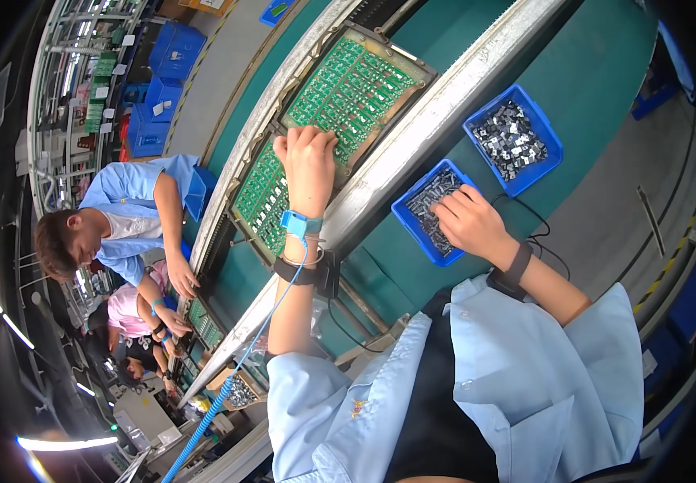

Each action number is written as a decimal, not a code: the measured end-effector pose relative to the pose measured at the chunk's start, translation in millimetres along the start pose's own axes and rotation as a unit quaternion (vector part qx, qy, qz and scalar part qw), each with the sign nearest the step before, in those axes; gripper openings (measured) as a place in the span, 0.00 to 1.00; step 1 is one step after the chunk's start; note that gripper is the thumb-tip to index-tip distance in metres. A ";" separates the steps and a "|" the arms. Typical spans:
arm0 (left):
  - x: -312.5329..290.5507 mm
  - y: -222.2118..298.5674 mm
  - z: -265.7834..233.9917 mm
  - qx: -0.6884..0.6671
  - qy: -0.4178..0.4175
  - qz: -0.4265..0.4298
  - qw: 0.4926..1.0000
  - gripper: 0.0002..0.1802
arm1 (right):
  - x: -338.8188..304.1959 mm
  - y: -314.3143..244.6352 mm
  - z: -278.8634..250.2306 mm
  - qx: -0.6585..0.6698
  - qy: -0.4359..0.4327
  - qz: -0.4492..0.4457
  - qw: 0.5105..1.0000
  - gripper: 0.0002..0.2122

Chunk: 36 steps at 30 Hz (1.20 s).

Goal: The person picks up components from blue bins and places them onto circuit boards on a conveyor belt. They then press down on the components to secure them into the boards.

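Bunched at the fingertips, the right hand (473, 221) I monitored remotely rested among grey parts (427, 203) in a blue bin (446, 258) on the near side of the metal rail (412, 143), while the left hand (308, 165) hung, fingers gathered, over green circuit boards (352, 76) beyond it; whether either pinched a piece, I could not tell. I judged a light touch best, the coiled blue cord (227, 382) by the rail kept clear, with a second bin (537, 175) on its near side and a co-worker (134, 197) beyond.
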<state>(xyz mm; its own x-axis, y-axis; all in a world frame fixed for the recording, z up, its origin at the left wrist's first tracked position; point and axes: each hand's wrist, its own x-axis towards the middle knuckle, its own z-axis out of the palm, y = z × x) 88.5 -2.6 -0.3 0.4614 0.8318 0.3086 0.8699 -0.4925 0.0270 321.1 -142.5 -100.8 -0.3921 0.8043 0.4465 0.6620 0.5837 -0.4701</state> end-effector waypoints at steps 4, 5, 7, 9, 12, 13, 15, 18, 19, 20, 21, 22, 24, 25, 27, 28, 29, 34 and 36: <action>-13.6 1.6 -8.5 0.010 -0.042 0.019 0.999 0.15 | -0.9 -3.0 -3.1 -0.003 -0.005 -0.006 1.000 0.08; -14.9 1.0 -11.6 0.009 -0.034 0.012 0.999 0.15 | 1.4 -4.9 -3.7 -0.003 -0.001 -0.007 1.000 0.08; -17.3 1.9 -17.7 0.050 -0.058 0.049 0.996 0.19 | 3.5 -9.4 -6.8 -0.017 -0.009 -0.023 1.000 0.08; -25.3 3.2 -20.8 0.058 -0.047 0.050 0.996 0.21 | 5.0 -16.6 -12.5 -0.004 -0.007 -0.020 1.000 0.08; -39.2 -1.9 -23.6 0.062 -0.094 0.027 0.993 0.30 | 7.4 -32.2 -15.5 0.048 0.016 -0.012 0.999 0.08; -41.8 -3.1 -21.9 0.050 -0.074 0.016 0.996 0.30 | 6.8 -35.6 -15.7 0.106 0.048 0.022 0.993 0.07; -56.2 -6.5 -26.8 0.035 -0.034 0.016 0.999 0.31 | 6.3 -46.2 -17.4 0.117 0.044 0.040 0.991 0.07; -76.1 -8.0 -46.5 0.012 0.036 -0.010 0.999 0.29 | 13.2 -57.8 -20.3 0.161 0.048 0.098 0.981 0.07; -82.1 -6.5 -56.3 0.002 0.076 -0.025 0.997 0.27 | 19.0 -60.8 -25.6 0.189 0.066 0.125 0.972 0.07; -89.2 -3.9 -62.4 -0.009 0.116 -0.041 0.992 0.24 | 25.6 -63.3 -30.3 0.217 0.085 0.152 0.961 0.07; -99.7 2.8 -66.6 -0.017 0.124 -0.052 0.991 0.24 | 31.4 -64.9 -31.2 0.246 0.102 0.177 0.947 0.06; -106.1 16.0 -66.3 -0.086 0.132 -0.092 0.983 0.22 | 35.2 -61.6 -31.4 0.231 0.096 0.176 0.952 0.06; -124.7 46.7 -57.1 -0.190 0.126 -0.148 0.962 0.17 | 47.3 -54.4 -28.3 0.383 0.115 0.198 0.895 0.06; -136.0 63.4 -46.9 -0.225 0.113 -0.165 0.954 0.15 | 52.6 -52.4 -25.1 0.457 0.120 0.208 0.857 0.06; -152.3 90.7 -26.0 -0.357 0.030 -0.136 0.924 0.14 | 62.1 -56.1 -24.3 0.451 0.117 0.212 0.859 0.07; -158.8 102.1 -10.9 -0.364 0.040 -0.139 0.920 0.14 | 66.8 -57.7 -22.9 0.458 0.114 0.217 0.854 0.07; -166.1 111.4 7.2 -0.355 0.003 -0.128 0.926 0.13 | 69.1 -59.5 -20.2 0.467 0.112 0.226 0.848 0.07; -178.8 109.0 65.6 -0.189 -0.025 -0.116 0.975 0.10 | 82.3 -65.7 0.5 0.447 0.104 0.231 0.858 0.08; -179.6 105.1 74.0 -0.177 -0.027 -0.110 0.978 0.10 | 89.0 -70.1 7.8 0.432 0.117 0.231 0.864 0.08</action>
<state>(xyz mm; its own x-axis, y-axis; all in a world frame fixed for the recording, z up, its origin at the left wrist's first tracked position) 110.0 -184.8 -123.3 0.2868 0.9349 0.2088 0.8382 -0.3505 0.4178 234.9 -111.0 -34.0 -0.0075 0.9883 0.1526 -0.0506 0.1520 -0.9871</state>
